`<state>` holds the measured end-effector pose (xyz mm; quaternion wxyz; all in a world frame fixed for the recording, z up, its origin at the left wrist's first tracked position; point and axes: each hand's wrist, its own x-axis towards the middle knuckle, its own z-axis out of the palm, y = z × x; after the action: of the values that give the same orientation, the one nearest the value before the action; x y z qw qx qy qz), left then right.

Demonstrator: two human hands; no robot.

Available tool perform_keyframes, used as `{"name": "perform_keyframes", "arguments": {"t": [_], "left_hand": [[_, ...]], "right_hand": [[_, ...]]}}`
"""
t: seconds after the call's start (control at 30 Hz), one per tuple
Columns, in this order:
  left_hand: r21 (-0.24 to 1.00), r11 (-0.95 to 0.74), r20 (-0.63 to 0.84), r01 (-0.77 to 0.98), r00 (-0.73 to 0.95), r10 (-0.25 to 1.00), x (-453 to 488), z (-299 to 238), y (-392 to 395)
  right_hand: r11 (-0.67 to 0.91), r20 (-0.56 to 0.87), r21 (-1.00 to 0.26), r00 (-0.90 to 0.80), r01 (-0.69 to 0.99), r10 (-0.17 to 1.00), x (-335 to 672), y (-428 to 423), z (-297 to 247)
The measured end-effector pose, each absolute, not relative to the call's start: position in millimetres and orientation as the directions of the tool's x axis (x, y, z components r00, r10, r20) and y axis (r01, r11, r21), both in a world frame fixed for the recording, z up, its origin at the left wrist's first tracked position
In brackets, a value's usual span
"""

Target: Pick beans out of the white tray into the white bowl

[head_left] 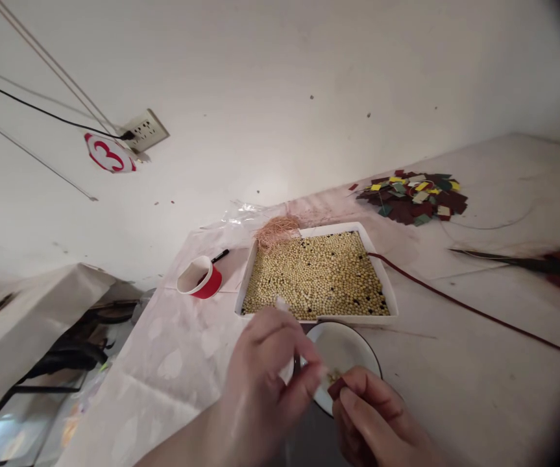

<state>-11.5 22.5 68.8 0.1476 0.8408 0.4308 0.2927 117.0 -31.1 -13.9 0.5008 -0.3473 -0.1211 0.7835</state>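
My left hand (pixel 265 376) is low in the middle of the view, its fingers pinched on a small white object that I cannot make out. My right hand (pixel 372 415) sits just beside it, fingers closed on a small dark red piece (pixel 337 388). Both hands hover over the near rim of a white bowl (pixel 348 347) holding a few beans. Behind the bowl lies a white tray (pixel 389 292) filled with yellow beans and some dark ones.
A red paper cup (pixel 200 277) lies left of the tray, a black pen (pixel 220 255) beside it. A bundle of tan threads (pixel 276 228) rests at the tray's far corner. Coloured paper scraps (pixel 413 196) are piled far right. A dark red cord (pixel 455 299) crosses the table; scissors (pixel 542 264) lie at right.
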Motion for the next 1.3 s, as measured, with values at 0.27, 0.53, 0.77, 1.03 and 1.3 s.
{"name": "perform_keyframes", "arguments": {"t": [0.27,0.53,0.77,1.03,1.3], "left_hand": [[0.612,-0.504,0.306,0.61,0.405,0.862,-4.9,57.9,4.2],[0.775,-0.36,0.167,0.519,0.381,0.91,-9.9,63.3,3.1],[0.932,-0.023,-0.117,0.361,0.36,0.926,-6.4,62.7,11.1],[0.942,0.304,-0.336,0.143,0.382,0.861,-5.2,48.3,14.0],[0.961,0.231,-0.273,0.15,0.422,0.864,-9.9,48.8,13.7]], "right_hand": [[-0.416,-0.393,-0.595,-0.203,-0.688,0.897,115.7,-35.5,-12.1],[-0.411,-0.376,-0.624,-0.205,-0.665,0.904,113.6,-37.9,-18.5],[-0.36,-0.358,-0.655,-0.148,-0.664,0.922,114.5,-38.3,-16.3],[-0.36,-0.357,-0.728,-0.126,-0.583,0.926,117.1,-35.7,-1.5],[-0.379,-0.381,-0.651,-0.149,-0.658,0.913,115.3,-36.8,-12.8]]}}
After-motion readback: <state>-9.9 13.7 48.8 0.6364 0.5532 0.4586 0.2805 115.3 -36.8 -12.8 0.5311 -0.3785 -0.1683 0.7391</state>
